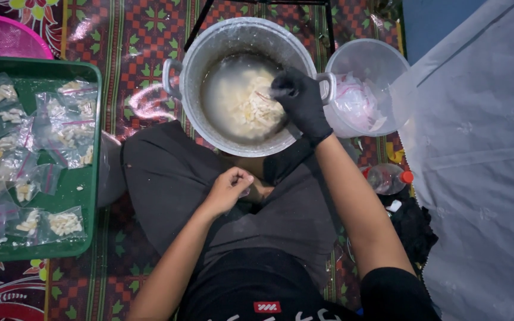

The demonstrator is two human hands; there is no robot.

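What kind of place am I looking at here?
Probably a home floor used for small-scale food packing. The person sits on a patterned red woven mat, the black-gloved right hand in a large metal pot of pale pieces in liquid, beside a green plastic tray of small filled clear bags.

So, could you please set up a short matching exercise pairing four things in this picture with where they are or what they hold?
Things:
1. metal pot
2. green tray
3. clear bucket
4. right hand

Descriptions:
A. wears a black glove, reaching into the pot
B. holds cloudy liquid and pale pieces
C. carries small filled plastic bags
D. holds empty plastic bags, beside the pot

Pairs: 1-B, 2-C, 3-D, 4-A
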